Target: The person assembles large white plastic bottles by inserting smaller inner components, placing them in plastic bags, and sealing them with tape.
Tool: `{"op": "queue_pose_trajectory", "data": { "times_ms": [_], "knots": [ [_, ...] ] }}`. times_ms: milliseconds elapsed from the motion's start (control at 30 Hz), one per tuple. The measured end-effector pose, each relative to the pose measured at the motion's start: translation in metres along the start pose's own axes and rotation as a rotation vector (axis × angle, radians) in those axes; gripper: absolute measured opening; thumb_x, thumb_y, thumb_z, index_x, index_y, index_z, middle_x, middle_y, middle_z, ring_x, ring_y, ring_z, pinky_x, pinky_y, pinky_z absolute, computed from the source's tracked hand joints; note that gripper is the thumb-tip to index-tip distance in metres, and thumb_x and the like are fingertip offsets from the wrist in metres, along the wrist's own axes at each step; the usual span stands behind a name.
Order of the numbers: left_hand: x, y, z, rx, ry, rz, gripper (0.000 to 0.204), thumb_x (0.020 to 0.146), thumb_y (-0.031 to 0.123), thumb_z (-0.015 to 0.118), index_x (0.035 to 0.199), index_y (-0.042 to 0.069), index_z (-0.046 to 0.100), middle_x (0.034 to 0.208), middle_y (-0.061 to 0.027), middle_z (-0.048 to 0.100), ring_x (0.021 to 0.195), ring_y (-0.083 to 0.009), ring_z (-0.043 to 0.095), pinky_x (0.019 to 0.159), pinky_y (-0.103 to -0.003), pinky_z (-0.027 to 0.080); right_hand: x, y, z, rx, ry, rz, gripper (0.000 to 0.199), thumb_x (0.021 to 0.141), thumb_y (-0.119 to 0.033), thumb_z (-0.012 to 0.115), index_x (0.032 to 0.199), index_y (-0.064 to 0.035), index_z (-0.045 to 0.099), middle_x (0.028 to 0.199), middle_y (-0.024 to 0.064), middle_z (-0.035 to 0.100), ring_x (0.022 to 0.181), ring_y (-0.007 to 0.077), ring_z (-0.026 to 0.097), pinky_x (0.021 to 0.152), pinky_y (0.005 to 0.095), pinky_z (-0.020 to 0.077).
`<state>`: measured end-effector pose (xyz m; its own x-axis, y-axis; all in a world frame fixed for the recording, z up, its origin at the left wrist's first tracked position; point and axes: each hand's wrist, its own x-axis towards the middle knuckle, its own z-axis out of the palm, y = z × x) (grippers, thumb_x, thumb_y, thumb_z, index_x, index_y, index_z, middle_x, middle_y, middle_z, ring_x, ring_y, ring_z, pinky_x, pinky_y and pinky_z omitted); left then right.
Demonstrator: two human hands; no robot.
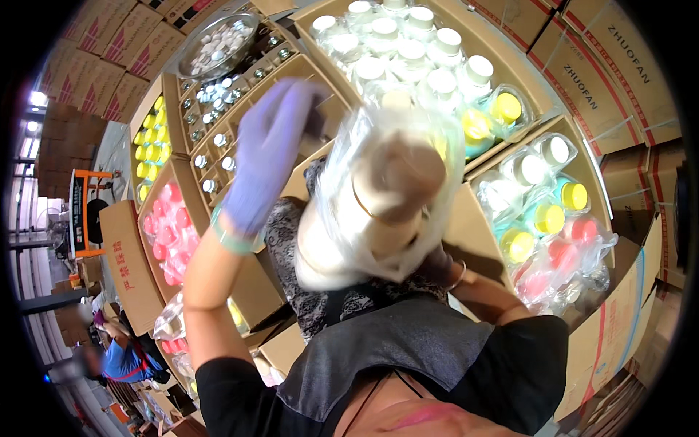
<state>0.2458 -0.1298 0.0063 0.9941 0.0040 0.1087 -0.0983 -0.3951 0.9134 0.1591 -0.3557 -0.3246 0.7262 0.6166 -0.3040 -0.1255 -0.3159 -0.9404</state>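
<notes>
A crumpled clear bag point(450, 156) wraps a cream-white, bottle-like container point(331, 237), its brownish top blurred, between the person's left hand point(268, 146) and right hand point(438, 265). The lilac-gloved left hand has its fingers stretched, any hold unclear; the right, mostly hidden, cannot be judged.

Glossy, see-through plastic bag point(386, 244)
</notes>
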Motion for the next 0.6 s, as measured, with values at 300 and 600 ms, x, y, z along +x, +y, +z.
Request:
{"op": "queue_pose_trajectory", "data": {
  "times_ms": [300,600],
  "knots": [
    [0.218,-0.181,0.265,0.631,-0.354,0.114,0.102,0.075,0.044,0.077,0.154,0.004,0.026,0.146,-0.0314,0.042,0.136,-0.0413,0.044,0.114,-0.045,0.038,-0.144,0.087,-0.071,0.057,0.357,0.556,0.055,0.08,-0.009,0.068,0.126,0.0062,0.042,0.134,0.0243,0.043,0.126,0.0342,0.042,0.107,0.0429,0.0387],
    [0.244,-0.215,0.23,0.544,-0.263,0.079,0.035,0.092,0.039,0.056,0.109,0.012,0.069,0.109,-0.0174,0.07,0.103,-0.0376,0.065,0.096,-0.047,0.049,-0.23,0.088,-0.153,-0.006,0.81,0.568,0.039,0.079,-0.002,0.065,0.115,0.0051,0.053,0.123,0.0221,0.054,0.116,0.0323,0.052,0.1,0.0424,0.0466]
  ]
}}
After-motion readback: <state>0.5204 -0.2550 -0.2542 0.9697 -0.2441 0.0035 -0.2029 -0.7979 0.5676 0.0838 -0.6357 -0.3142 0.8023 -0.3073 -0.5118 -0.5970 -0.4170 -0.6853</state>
